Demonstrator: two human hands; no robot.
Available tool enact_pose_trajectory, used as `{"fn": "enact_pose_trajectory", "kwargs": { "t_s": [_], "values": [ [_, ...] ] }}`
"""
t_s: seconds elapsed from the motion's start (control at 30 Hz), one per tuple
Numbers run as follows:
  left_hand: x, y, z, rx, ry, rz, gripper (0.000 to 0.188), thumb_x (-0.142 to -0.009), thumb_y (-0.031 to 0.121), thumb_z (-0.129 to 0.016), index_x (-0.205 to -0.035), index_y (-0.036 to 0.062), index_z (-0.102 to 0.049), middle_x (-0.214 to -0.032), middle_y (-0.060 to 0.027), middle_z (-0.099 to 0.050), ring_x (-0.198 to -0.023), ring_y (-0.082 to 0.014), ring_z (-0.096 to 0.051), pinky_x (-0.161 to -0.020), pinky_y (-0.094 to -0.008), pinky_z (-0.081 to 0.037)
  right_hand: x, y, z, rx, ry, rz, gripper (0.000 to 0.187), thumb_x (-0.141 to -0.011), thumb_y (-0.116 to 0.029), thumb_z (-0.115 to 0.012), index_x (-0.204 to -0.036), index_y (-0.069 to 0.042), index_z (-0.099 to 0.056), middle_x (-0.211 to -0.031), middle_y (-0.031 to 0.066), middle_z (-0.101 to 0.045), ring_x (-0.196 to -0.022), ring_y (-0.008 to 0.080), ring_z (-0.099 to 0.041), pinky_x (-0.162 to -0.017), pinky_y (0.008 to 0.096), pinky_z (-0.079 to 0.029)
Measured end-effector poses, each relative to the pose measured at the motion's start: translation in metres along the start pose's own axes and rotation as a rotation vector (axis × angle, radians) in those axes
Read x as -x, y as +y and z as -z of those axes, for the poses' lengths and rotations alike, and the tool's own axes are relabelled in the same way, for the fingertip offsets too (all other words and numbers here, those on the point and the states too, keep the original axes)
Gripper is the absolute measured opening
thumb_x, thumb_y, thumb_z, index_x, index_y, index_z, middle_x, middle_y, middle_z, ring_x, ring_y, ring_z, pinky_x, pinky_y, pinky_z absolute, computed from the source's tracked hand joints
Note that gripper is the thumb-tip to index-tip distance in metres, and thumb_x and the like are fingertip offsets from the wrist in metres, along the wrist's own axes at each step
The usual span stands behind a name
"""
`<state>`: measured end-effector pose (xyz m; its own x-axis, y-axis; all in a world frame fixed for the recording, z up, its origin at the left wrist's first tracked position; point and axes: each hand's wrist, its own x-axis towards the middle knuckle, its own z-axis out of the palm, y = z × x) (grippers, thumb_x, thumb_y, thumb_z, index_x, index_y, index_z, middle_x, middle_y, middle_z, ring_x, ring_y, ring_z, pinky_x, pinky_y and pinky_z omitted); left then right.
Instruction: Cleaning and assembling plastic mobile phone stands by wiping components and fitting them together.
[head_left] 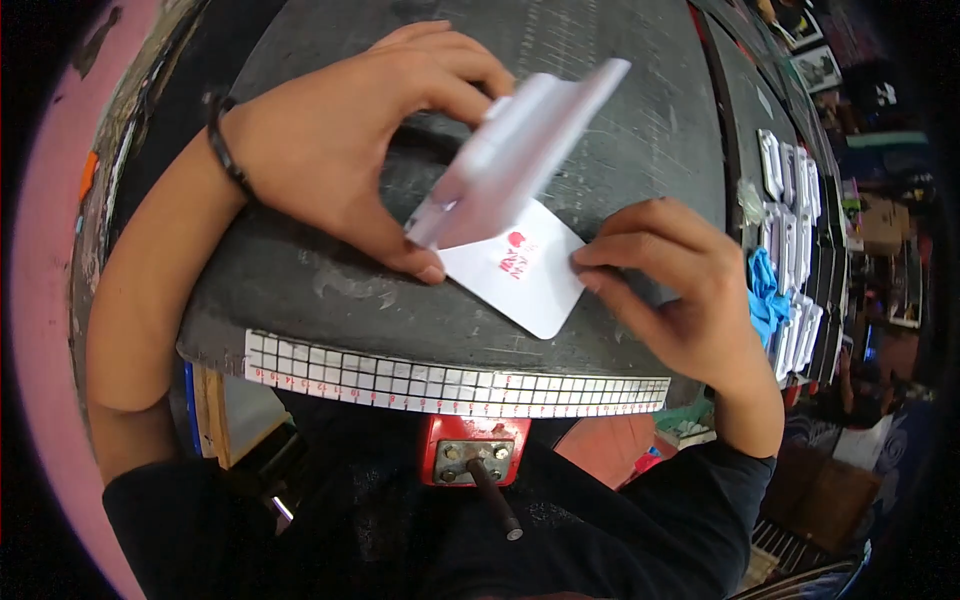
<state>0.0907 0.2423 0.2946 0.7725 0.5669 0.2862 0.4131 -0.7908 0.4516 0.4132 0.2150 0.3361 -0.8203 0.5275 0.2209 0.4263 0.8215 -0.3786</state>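
My left hand (345,135), with a dark bracelet at the wrist, is closed around one end of a white stack of cards (515,150). The stack is raised and tilted, its upper part blurred by motion. Beneath it a white rounded-corner card (545,285) with red print lies on the dark board (350,285). My right hand (685,285) pinches this card's right corner between thumb and fingers. Whether the flat card is joined to the raised stack cannot be made out.
A gridded ruler strip (450,388) runs along the board's near edge. Below it sits a red metal part (475,450) with a protruding rod (495,503). On the right, several bundled white stacks (788,230) lie beside a crumpled blue cloth or plastic (765,295).
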Motion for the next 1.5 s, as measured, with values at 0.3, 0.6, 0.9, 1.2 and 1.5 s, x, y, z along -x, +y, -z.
{"fn": "enact_pose_trajectory", "kwargs": {
  "t_s": [0.3, 0.6, 0.9, 1.2, 1.5],
  "values": [
    [0.002, 0.005, 0.003, 0.048, 0.002, 0.114, 0.076, -0.042, 0.047, -0.106, -0.109, 0.0193, -0.083, -0.127, -0.0048, -0.067, -0.147, -0.0347, -0.052, -0.136, -0.0604, -0.016, 0.099, 0.042, 0.101, 0.743, 0.089, -0.684, 0.026, -0.095, -0.017, -0.070, -0.116, -0.003, -0.078, -0.112, 0.0176, -0.074, -0.108, 0.0402, -0.070, -0.095, 0.0471, -0.055],
    [0.003, -0.003, -0.004, -0.085, -0.009, 0.114, 0.082, -0.033, 0.050, -0.107, -0.105, 0.0187, -0.083, -0.125, -0.0030, -0.066, -0.143, -0.0349, -0.057, -0.135, -0.0617, -0.021, 0.118, 0.033, 0.096, 0.187, -0.009, -0.699, 0.056, -0.076, -0.025, -0.086, -0.127, -0.004, -0.073, -0.132, 0.0143, -0.069, -0.119, 0.0368, -0.069, -0.094, 0.0455, -0.056],
    [-0.003, -0.005, 0.004, -0.004, -0.004, -0.047, 0.071, -0.056, 0.045, -0.100, -0.116, 0.0111, -0.082, -0.128, -0.0098, -0.066, -0.140, -0.0351, -0.054, -0.129, -0.0538, -0.033, 0.122, 0.045, 0.080, 0.029, 0.187, -0.565, 0.013, -0.086, 0.005, -0.080, -0.097, 0.004, -0.072, -0.095, 0.0119, -0.074, -0.089, 0.0232, -0.073, -0.085, 0.0319, -0.055],
    [0.007, -0.008, -0.004, -0.009, 0.024, 0.051, 0.086, -0.031, 0.052, -0.107, -0.107, 0.0210, -0.083, -0.129, -0.0061, -0.065, -0.150, -0.0374, -0.050, -0.135, -0.0660, -0.019, -0.013, -0.001, -0.003, -0.025, 0.070, 0.147, 0.028, -0.077, 0.005, -0.080, -0.104, 0.004, -0.077, -0.103, 0.0128, -0.070, -0.084, 0.0245, -0.069, -0.067, 0.0335, -0.055],
    [0.000, -0.002, -0.003, -0.036, 0.014, 0.071, 0.080, -0.033, 0.048, -0.107, -0.105, 0.0216, -0.084, -0.124, -0.0046, -0.066, -0.147, -0.0344, -0.052, -0.136, -0.0633, -0.016, -0.011, -0.011, -0.021, 0.143, -0.028, 0.214, 0.048, -0.060, -0.004, -0.075, -0.107, 0.010, -0.077, -0.101, 0.0149, -0.069, -0.079, 0.0262, -0.065, -0.065, 0.0353, -0.055]
  ]
}}
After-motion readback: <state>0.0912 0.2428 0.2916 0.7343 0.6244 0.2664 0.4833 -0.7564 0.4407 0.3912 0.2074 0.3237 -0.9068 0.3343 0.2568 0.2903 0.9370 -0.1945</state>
